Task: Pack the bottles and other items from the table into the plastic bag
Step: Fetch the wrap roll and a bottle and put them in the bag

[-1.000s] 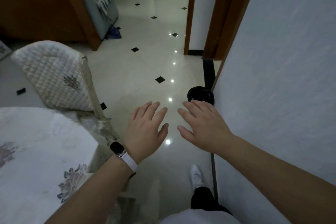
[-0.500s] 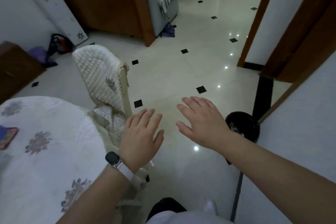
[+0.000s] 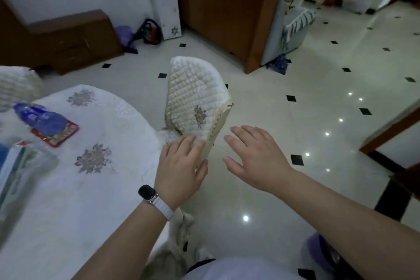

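Both hands (image 3: 218,163) hover open (empty) beside the table (image 3: 68,200).

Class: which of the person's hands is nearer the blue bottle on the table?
Left. The left hand is beside the table, right of the blue bottle; the right hand is farther right, over the floor.
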